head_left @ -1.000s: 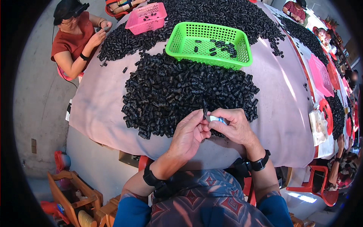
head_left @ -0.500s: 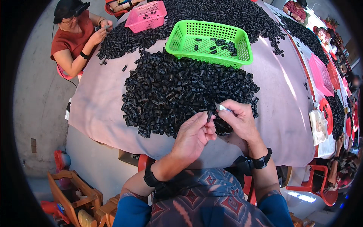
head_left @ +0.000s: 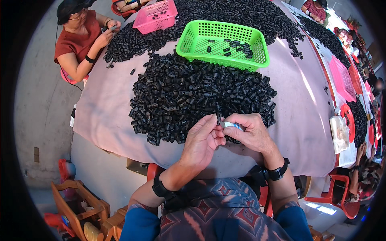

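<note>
Between the thumb and fingers of my left hand (head_left: 200, 142) is a small black cylindrical plastic part (head_left: 219, 119), mostly covered by the fingertips. My right hand (head_left: 255, 133) pinches a small blade (head_left: 233, 125) with a white and blue wrapped grip. Its tip meets or nearly touches the black part; the exact contact is too small to make out. Both hands are over the near edge of a heap of similar black parts (head_left: 173, 96). Just beyond that heap sits a green plastic basket (head_left: 223, 61) with several black parts inside.
A pink basket (head_left: 156, 25) stands by a larger black heap (head_left: 225, 10) at the back. At far left a co-worker (head_left: 78, 44) handles a small piece. Another table on the right holds a pink basket (head_left: 341, 78) and a clear container (head_left: 339, 133). Wooden chairs (head_left: 78, 205) stand lower left.
My right hand has moved down and left, bringing the blade against or close to the black part. My left hand has tilted slightly and still pinches the part.
</note>
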### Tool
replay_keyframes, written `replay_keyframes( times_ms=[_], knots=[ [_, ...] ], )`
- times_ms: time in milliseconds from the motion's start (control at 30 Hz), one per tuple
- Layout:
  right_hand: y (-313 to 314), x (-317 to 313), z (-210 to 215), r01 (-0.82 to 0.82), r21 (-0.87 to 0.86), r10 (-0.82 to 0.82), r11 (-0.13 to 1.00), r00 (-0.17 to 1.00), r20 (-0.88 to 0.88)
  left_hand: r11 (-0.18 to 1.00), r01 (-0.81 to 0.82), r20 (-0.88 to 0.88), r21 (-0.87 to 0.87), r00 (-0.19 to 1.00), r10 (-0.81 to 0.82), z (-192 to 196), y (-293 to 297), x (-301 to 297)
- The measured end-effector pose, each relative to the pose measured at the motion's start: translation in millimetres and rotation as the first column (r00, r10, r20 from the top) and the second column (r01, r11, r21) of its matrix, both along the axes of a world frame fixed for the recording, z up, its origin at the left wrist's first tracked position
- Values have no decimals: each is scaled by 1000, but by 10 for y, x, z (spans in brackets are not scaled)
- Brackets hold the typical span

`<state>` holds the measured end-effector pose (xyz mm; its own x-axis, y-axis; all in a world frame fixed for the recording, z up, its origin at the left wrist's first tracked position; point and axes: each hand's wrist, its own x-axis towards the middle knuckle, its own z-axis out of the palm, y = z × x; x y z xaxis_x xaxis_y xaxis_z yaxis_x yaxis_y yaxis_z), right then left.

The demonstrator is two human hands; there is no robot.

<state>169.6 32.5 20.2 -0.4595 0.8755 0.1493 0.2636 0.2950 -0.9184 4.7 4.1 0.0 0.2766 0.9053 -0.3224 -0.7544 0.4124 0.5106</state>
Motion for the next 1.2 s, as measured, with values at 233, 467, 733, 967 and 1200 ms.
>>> replay_keyframes(
  times_ms=[233, 467, 733, 967, 1200],
  knots=[
    [0, -3, 13, 18, -20, -17, 1000, 1000, 16, 1000, -7, -7, 16, 1000, 7, -31, -12, 12],
    [72, 72, -145, 206, 77, -203, 976, 978, -40, 997, 65, 7, 29, 998, -66, 7, -50, 36],
    [11, 17, -46, 72, 40, -71, 997, 997, -30, 1000, 5, 55, 26, 998, -6, -20, -7, 15],
    [1, 17, 10, 16, -8, -16, 1000, 1000, 0, 999, 36, 67, 28, 997, -37, -32, -2, 3],
    [0, 13, 9, 3, -28, -3, 1000, 1000, 3, 999, 48, 74, 21, 996, -50, -38, -15, -1]
  ],
)
